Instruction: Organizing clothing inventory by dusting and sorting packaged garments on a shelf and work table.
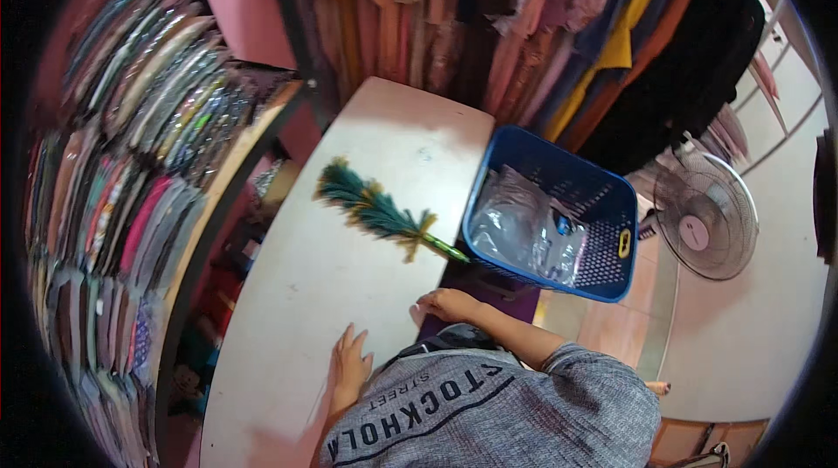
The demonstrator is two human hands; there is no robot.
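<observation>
Before me is a white table (314,291). My left hand (350,360) rests by its near edge with fingers spread and nothing in them. My right hand (450,305) is at the right edge, close to my body, with its fingers bent. Whether it grips anything there is hidden. Beyond both hands a duster (376,206) with green and yellow tufts lies on the tabletop. Its green handle (446,248) points toward the right edge, near a blue plastic basket (550,147). Clear plastic packages (514,219) lie inside the basket.
Shelves on the left hold stacks of folded, plastic-wrapped garments (137,226). More clothes (452,23) hang beyond the table. To the right of the basket is a fan (700,226) with a wire guard. A purple panel (501,294) shows below the table edge.
</observation>
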